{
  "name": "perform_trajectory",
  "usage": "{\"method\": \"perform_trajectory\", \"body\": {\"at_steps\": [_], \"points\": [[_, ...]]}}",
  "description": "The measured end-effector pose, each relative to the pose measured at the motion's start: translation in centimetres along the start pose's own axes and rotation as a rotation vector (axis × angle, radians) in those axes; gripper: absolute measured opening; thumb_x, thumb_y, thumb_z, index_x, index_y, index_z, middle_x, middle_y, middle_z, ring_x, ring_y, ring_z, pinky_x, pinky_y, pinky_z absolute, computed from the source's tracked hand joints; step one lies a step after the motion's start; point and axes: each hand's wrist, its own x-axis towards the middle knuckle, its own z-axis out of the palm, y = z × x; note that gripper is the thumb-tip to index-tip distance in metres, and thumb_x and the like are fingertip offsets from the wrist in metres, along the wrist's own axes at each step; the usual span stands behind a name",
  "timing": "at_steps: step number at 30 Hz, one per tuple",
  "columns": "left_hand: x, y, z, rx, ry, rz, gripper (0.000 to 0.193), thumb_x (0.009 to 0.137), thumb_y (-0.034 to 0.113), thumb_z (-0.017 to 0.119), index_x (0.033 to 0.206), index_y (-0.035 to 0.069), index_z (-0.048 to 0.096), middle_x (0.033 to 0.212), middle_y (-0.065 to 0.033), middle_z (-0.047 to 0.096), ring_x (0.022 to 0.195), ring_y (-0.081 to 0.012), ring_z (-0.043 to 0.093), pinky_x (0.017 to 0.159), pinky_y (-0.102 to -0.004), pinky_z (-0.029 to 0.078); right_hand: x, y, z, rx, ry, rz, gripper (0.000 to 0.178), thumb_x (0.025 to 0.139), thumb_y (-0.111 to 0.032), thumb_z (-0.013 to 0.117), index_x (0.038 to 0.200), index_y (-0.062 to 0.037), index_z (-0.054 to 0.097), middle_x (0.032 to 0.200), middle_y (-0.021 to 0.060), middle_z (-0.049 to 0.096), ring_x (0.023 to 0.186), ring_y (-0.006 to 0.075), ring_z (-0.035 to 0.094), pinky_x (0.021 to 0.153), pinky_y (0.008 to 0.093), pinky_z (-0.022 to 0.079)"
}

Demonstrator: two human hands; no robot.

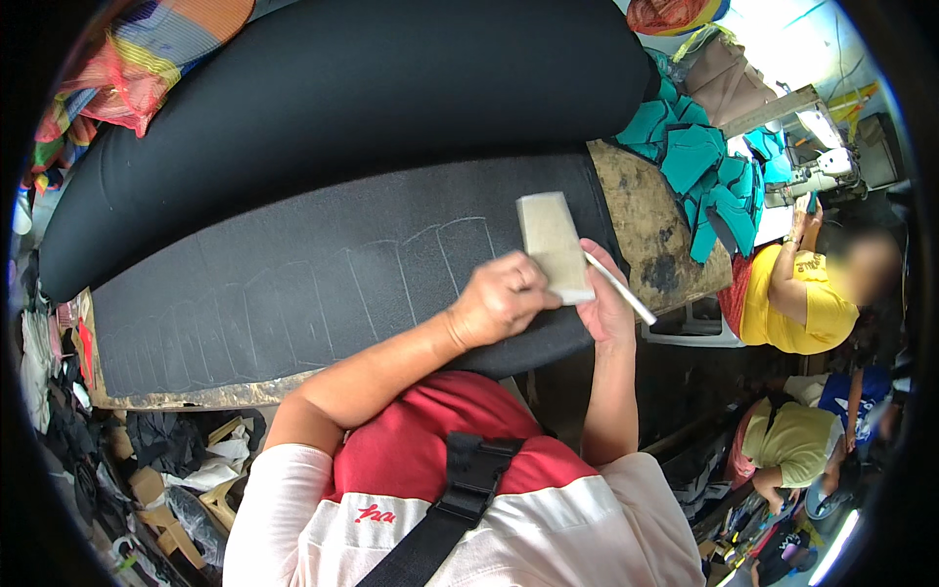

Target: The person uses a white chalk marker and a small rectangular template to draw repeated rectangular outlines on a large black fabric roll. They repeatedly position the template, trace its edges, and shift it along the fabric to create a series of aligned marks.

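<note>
Above the near edge of the black fabric (pixel 245 245), I hold up a flat beige panel (pixel 551 240) with pale edges, shaped like a tapered rectangle. My left hand (pixel 504 298) is closed, its fingertips pinched at the panel's lower left edge. My right hand (pixel 608 305) is at the panel's right side, fingers closed round a thin white strip (pixel 621 289) that slants down to the right. Whether the right fingers also grip the panel is hidden. Pale chalk outlines (pixel 357 279) run in a row across the fabric.
A thick black fabric roll (pixel 372 88) lies along the far side of the worn wooden table (pixel 641 210). Teal cut pieces (pixel 699 161) pile up at the far right. Beyond them, a person in yellow (pixel 807 308) sits by a sewing machine (pixel 827 166). Scraps (pixel 186 479) lie lower left.
</note>
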Motion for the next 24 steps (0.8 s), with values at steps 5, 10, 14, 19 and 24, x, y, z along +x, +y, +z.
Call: {"method": "perform_trajectory", "body": {"at_steps": [5, 10, 14, 19, 24], "points": [[-3.1, -1.8, 2.9, 0.154, -0.181, -0.169, 0.050, 0.070, 0.028, 0.075, 0.114, 0.010, 0.060, 0.119, -0.0101, 0.054, 0.119, -0.0279, 0.048, 0.097, -0.0446, 0.041, 2.3, 4.2, -3.5, -0.397, 0.049, -0.019, 0.048, 0.072, 0.018, 0.060, 0.113, -0.0057, 0.053, 0.102, 0.0072, 0.061, 0.092, 0.0131, 0.061, 0.079, 0.0252, 0.051], [-6.2, -4.7, 3.9, 0.477, -0.490, -0.497, 0.079, 0.079, 0.048, 0.063, 0.140, 0.007, 0.035, 0.148, -0.0105, 0.030, 0.139, -0.0247, 0.025, 0.108, -0.0609, 0.017, 2.4, 8.4, -4.9, -0.671, 0.004, -0.048, 0.035, 0.075, 0.008, 0.065, 0.105, -0.0058, 0.056, 0.084, -0.0027, 0.052, 0.074, 0.0049, 0.049, 0.064, 0.0203, 0.044], [-6.7, -5.2, 4.3, 0.444, -0.502, -0.492, 0.076, 0.083, 0.045, 0.060, 0.140, 0.004, 0.034, 0.150, -0.0106, 0.028, 0.141, -0.0235, 0.021, 0.108, -0.0623, 0.012, 2.2, 8.3, -4.0, -1.056, -0.011, -0.240, 0.032, 0.078, 0.005, 0.063, 0.109, -0.0025, 0.057, 0.088, 0.0065, 0.062, 0.077, 0.0122, 0.060, 0.069, 0.0241, 0.049], [-6.3, -5.3, 4.2, 0.413, -0.557, -0.540, 0.073, 0.084, 0.042, 0.059, 0.140, 0.002, 0.033, 0.150, -0.0115, 0.027, 0.141, -0.0241, 0.019, 0.107, -0.0640, 0.011, 5.0, 6.4, -1.1, -1.210, 0.149, -0.482, 0.023, 0.089, -0.011, 0.058, 0.109, -0.0004, 0.063, 0.095, 0.0204, 0.067, 0.088, 0.0301, 0.067, 0.074, 0.0331, 0.052], [-6.3, -5.3, 4.4, 0.424, -0.570, -0.554, 0.073, 0.085, 0.041, 0.058, 0.140, 0.001, 0.033, 0.150, -0.0120, 0.027, 0.141, -0.0245, 0.019, 0.107, -0.0647, 0.011, 9.9, 6.7, 1.3, -1.253, -0.073, -0.459, 0.026, 0.086, -0.024, 0.061, 0.088, 0.0009, 0.068, 0.085, 0.0169, 0.068, 0.080, 0.0339, 0.065, 0.071, 0.0376, 0.051]]}}
